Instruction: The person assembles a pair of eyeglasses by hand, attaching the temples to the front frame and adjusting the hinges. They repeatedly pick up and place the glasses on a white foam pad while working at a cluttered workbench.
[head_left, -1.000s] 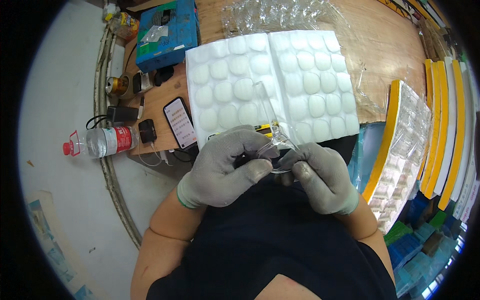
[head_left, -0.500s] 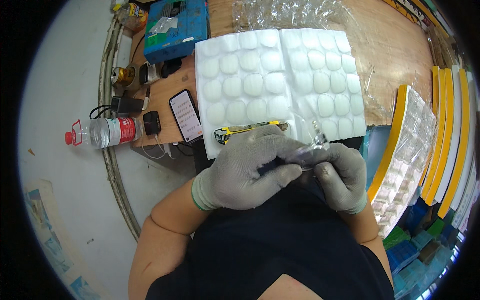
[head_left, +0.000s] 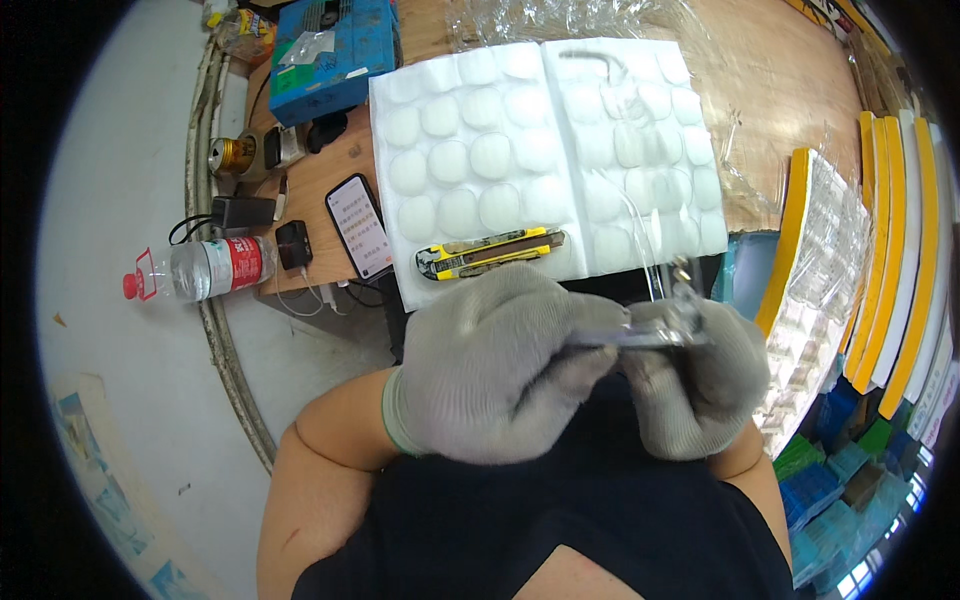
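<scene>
In front of my chest, both hands wear grey knit gloves. My left hand [head_left: 490, 370] pinches one end of a small clear, shiny plastic piece [head_left: 650, 335] between thumb and fingers. At its other end, my right hand [head_left: 700, 385] is closed around it; a small gold-coloured spot shows near the right fingertips. Motion blur hides the piece's exact kind. A thin, clear curved strip [head_left: 640, 235] rises from near the right hand over the white padded sheet [head_left: 557, 160], which has rows of rounded bumps. On the sheet's near edge, just beyond my left hand, lies a yellow-and-black utility knife [head_left: 490, 253].
Left of the sheet are a lit phone [head_left: 360, 228], a black charger [head_left: 294, 245], a water bottle [head_left: 205, 268], a can [head_left: 232, 155] and a blue box [head_left: 330, 65]. Crumpled clear film [head_left: 580, 18] lies behind. Yellow-edged boards [head_left: 885, 250] stand at right.
My hands have come up closer to the view, the right one shifting rightward. The clear curved strip now shows over the sheet's right half. The whole view has shifted slightly.
</scene>
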